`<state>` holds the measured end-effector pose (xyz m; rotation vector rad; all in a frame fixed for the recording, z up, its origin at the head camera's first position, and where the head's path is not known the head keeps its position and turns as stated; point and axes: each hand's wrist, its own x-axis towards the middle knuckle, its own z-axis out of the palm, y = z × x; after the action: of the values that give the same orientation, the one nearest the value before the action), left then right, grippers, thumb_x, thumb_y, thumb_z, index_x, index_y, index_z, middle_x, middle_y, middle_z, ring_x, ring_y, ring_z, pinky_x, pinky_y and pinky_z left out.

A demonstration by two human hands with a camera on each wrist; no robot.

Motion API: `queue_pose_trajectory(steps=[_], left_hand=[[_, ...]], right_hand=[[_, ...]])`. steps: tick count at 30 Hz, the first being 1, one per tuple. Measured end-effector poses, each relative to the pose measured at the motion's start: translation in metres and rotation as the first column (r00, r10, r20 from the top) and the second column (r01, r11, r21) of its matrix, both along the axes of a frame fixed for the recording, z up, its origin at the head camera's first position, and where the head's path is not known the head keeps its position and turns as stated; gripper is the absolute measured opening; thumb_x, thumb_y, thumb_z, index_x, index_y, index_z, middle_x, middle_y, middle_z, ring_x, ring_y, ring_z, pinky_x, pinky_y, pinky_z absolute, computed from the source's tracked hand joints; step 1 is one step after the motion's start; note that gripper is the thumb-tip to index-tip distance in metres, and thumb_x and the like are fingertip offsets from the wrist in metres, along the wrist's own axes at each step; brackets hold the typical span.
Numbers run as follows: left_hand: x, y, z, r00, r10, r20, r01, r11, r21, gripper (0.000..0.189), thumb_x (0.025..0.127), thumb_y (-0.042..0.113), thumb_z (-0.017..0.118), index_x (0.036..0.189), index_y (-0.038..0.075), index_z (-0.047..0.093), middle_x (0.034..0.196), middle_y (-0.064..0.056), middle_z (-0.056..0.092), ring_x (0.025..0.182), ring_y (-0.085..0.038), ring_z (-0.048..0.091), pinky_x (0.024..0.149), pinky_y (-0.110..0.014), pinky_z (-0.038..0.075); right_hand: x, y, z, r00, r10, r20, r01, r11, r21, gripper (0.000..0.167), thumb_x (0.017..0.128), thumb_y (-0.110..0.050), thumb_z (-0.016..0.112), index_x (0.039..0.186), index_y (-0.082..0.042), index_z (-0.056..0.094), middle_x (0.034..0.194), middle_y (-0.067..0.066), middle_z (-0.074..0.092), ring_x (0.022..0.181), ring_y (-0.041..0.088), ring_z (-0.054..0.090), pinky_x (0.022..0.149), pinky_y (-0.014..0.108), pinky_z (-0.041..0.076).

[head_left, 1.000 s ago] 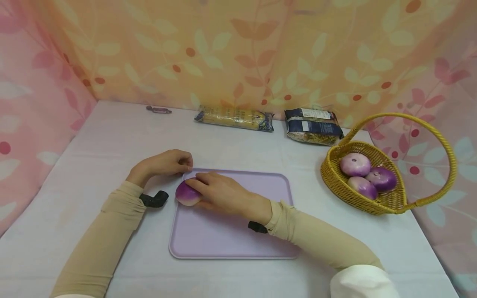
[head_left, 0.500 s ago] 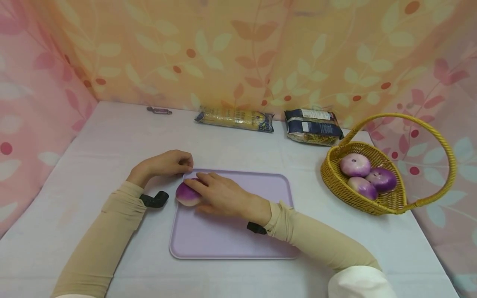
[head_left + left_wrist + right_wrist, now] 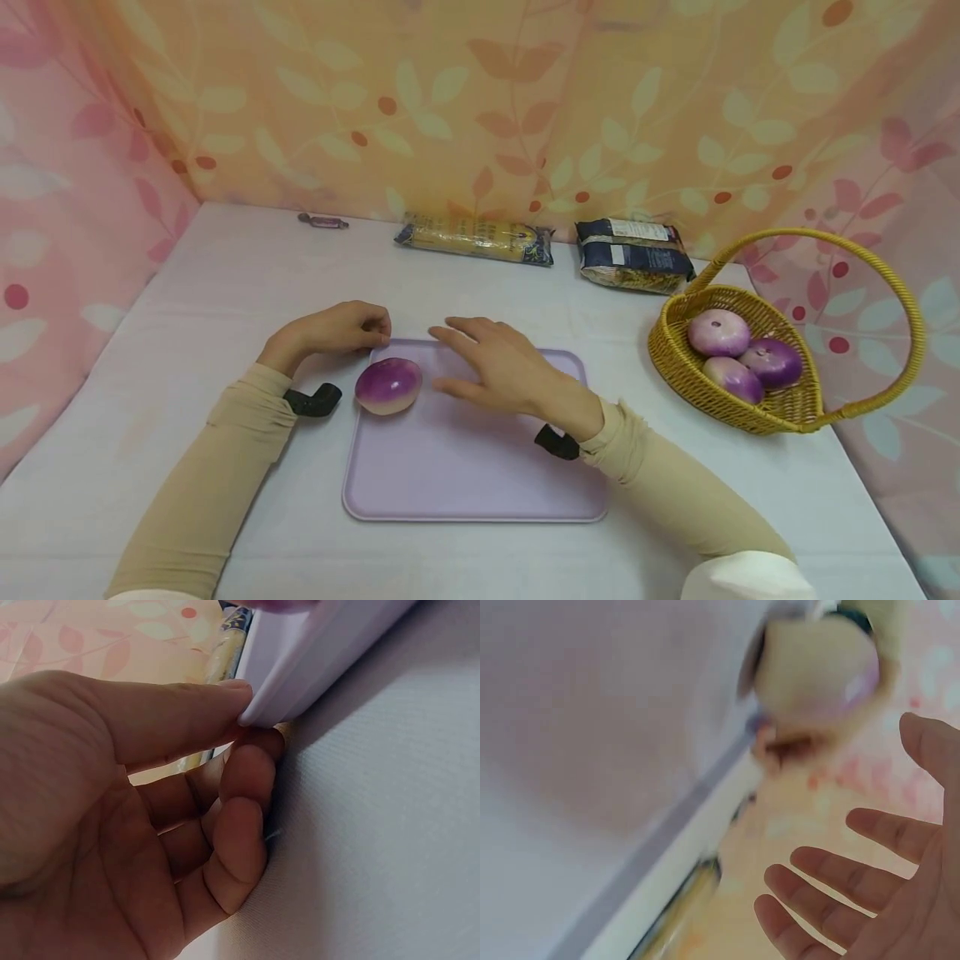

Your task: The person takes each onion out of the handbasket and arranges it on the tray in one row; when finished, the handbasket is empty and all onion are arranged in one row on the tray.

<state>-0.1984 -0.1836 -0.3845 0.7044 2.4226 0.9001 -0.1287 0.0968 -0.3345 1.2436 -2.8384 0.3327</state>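
On the left end of the lilac tray [image 3: 480, 475] lies a glossy round turnip- or onion-like vegetable [image 3: 388, 386], purple on top and whitish below. My left hand [image 3: 337, 327] is at the tray's far left corner. In the left wrist view its thumb [image 3: 187, 712] lies on the corner rim, the index finger curls beneath, and the other fingers are bent against the cloth. My right hand [image 3: 506, 367] hovers over the tray, to the right of the vegetable and apart from it. Its fingers [image 3: 855, 874] are spread and hold nothing.
At the right stands a yellow wicker basket [image 3: 675, 367] with a tall handle and three similar vegetables [image 3: 718, 332] inside. A long pack of spaghetti [image 3: 476, 239], a dark pasta bag [image 3: 633, 256] and a small wrapped candy [image 3: 323, 221] lie along the back edge. Floral curtains surround the table.
My right hand has let go of the purple-and-white vegetable and moved right and up, its fingers spreading. The vegetable stays where it was on the tray. My left hand has not moved.
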Motion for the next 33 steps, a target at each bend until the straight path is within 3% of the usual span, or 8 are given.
queue_pose_trajectory(steps=[6, 11, 16, 22, 24, 27, 29, 33], left_hand=[[0.000, 0.000, 0.001, 1.000, -0.005, -0.009, 0.005, 1.000, 0.001, 0.005, 0.093, 0.012, 0.059, 0.091, 0.009, 0.061, 0.077, -0.002, 0.057, 0.070, -0.013, 0.051, 0.066, -0.027, 0.043], [0.000, 0.000, 0.002, 1.000, -0.007, -0.019, 0.007, 1.000, 0.001, 0.005, 0.094, 0.010, 0.058, 0.090, 0.008, 0.061, 0.076, -0.002, 0.056, 0.071, -0.014, 0.051, 0.066, -0.027, 0.043], [0.000, 0.003, 0.001, 1.000, -0.003, -0.004, 0.003, 1.000, 0.009, 0.006, 0.094, 0.011, 0.058, 0.090, 0.009, 0.061, 0.076, -0.001, 0.056, 0.072, -0.013, 0.051, 0.067, -0.027, 0.043], [0.001, 0.003, 0.001, 0.999, -0.001, -0.038, 0.001, 1.000, -0.005, 0.006, 0.093, 0.010, 0.057, 0.089, 0.009, 0.062, 0.077, -0.002, 0.057, 0.074, -0.013, 0.050, 0.068, -0.027, 0.042], [0.003, 0.002, 0.002, 0.999, 0.005, -0.041, -0.005, 1.000, -0.003, 0.007, 0.093, 0.009, 0.057, 0.089, 0.009, 0.062, 0.077, -0.002, 0.057, 0.074, -0.013, 0.050, 0.068, -0.027, 0.042], [0.004, 0.002, 0.001, 0.999, 0.013, -0.032, -0.012, 1.000, 0.009, 0.007, 0.093, 0.009, 0.056, 0.090, 0.008, 0.062, 0.077, -0.003, 0.057, 0.073, -0.013, 0.051, 0.068, -0.027, 0.042], [0.005, 0.002, 0.000, 1.000, 0.017, -0.024, -0.017, 1.000, 0.017, 0.006, 0.093, 0.009, 0.056, 0.091, 0.008, 0.062, 0.077, -0.003, 0.058, 0.073, -0.013, 0.051, 0.068, -0.027, 0.043], [0.005, 0.002, -0.002, 0.999, 0.025, -0.025, -0.025, 1.000, 0.010, 0.007, 0.094, 0.010, 0.057, 0.091, 0.009, 0.062, 0.077, -0.002, 0.057, 0.073, -0.013, 0.051, 0.067, -0.027, 0.043]], right_hand=[[-0.011, 0.062, 0.010, 0.985, -0.172, 0.000, 0.171, 0.982, -0.080, 0.057, 0.091, -0.043, 0.064, 0.139, -0.015, 0.052, 0.140, 0.009, 0.056, 0.130, 0.030, 0.053, 0.106, 0.050, 0.042], [-0.014, 0.127, 0.024, 0.939, -0.344, -0.010, 0.340, 0.934, -0.112, 0.052, 0.091, -0.033, 0.067, 0.136, -0.010, 0.055, 0.138, 0.014, 0.057, 0.127, 0.036, 0.054, 0.103, 0.053, 0.042], [-0.006, 0.192, 0.037, 0.861, -0.509, 0.012, 0.508, 0.856, -0.097, 0.050, 0.091, -0.029, 0.067, 0.134, -0.005, 0.055, 0.129, 0.022, 0.060, 0.118, 0.042, 0.056, 0.098, 0.058, 0.042], [0.001, 0.247, 0.043, 0.728, -0.682, 0.073, 0.681, 0.731, 0.032, 0.054, 0.094, -0.039, 0.057, 0.134, -0.002, 0.051, 0.125, 0.029, 0.058, 0.108, 0.049, 0.054, 0.092, 0.067, 0.039], [0.001, 0.261, 0.042, 0.695, -0.712, 0.095, 0.705, 0.702, 0.106, 0.056, 0.094, -0.039, 0.055, 0.132, 0.001, 0.050, 0.117, 0.031, 0.059, 0.099, 0.048, 0.055, 0.089, 0.067, 0.041], [0.001, 0.275, 0.040, 0.673, -0.729, 0.126, 0.699, 0.682, 0.215, 0.055, 0.093, -0.036, 0.055, 0.128, 0.007, 0.052, 0.105, 0.031, 0.061, 0.090, 0.045, 0.056, 0.085, 0.063, 0.044], [0.000, 0.281, 0.037, 0.671, -0.728, 0.143, 0.684, 0.681, 0.262, 0.053, 0.093, -0.034, 0.054, 0.125, 0.008, 0.053, 0.098, 0.029, 0.061, 0.085, 0.041, 0.056, 0.081, 0.059, 0.045], [-0.004, 0.285, 0.030, 0.652, -0.745, 0.140, 0.694, 0.661, 0.284, 0.060, 0.093, -0.036, 0.055, 0.133, 0.007, 0.045, 0.112, 0.037, 0.055, 0.102, 0.052, 0.050, 0.087, 0.067, 0.041]])
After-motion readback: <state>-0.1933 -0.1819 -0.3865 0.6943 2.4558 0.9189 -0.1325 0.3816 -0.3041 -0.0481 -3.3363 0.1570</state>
